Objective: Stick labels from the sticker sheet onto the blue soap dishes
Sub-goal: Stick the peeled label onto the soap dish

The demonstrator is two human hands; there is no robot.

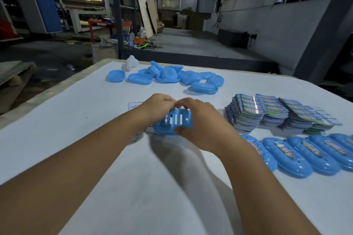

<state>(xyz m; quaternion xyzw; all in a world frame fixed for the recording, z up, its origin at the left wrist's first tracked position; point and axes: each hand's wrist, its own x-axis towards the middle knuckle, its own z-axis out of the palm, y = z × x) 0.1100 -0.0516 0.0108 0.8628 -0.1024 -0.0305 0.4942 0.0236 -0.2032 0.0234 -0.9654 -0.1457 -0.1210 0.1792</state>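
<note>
Both hands hold one blue slotted soap dish [174, 123] just above the white table [95, 139], tilted on its edge with the slotted bottom toward me. My right hand [198, 120] grips its right end, thumb underneath. My left hand [158, 108] curls over its top left edge, fingertips meeting those of the right hand. A sticker sheet [133, 105] lies flat beneath the hands, mostly hidden. Whether a label is between the fingers is hidden.
A heap of unlabelled blue soap dishes [172, 77] lies at the table's far side beside a white plastic piece [130, 63]. Stacks of sticker sheets [277, 112] sit at the right. A row of labelled dishes [298, 155] lies at the near right.
</note>
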